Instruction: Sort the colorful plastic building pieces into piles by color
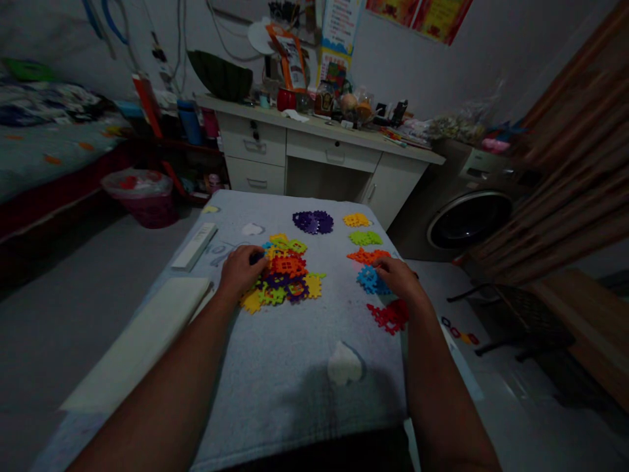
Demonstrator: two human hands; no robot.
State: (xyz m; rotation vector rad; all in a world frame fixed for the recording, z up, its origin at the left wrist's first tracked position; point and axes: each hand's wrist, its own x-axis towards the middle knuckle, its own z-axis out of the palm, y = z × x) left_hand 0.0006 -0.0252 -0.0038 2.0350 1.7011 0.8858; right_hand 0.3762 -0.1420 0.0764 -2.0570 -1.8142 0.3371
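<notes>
My left hand (242, 269) rests at the left edge of a mixed heap of notched plastic interlocking pieces (287, 265) in yellow, green, orange and purple. Its fingers are curled together against the heap, and whatever they grip is hidden. On the right, my right hand (400, 278) has its fingertips pinched together over the blue pieces (371, 280); I cannot make out what is between them. Orange pieces (366, 256) lie just beyond, then green pieces (365, 237) and yellow pieces (356, 219). Red pieces (389, 316) sit nearer, partly behind my right forearm. Purple pieces (313, 221) form a pile at the far middle.
A pale cloth with heart prints covers the table (304, 380). Along its left side lie a white narrow box (194, 246) and a long pale panel (142, 334). Beyond stand a cluttered white desk (334, 147), a washing machine (462, 196) and a pink bin (147, 203).
</notes>
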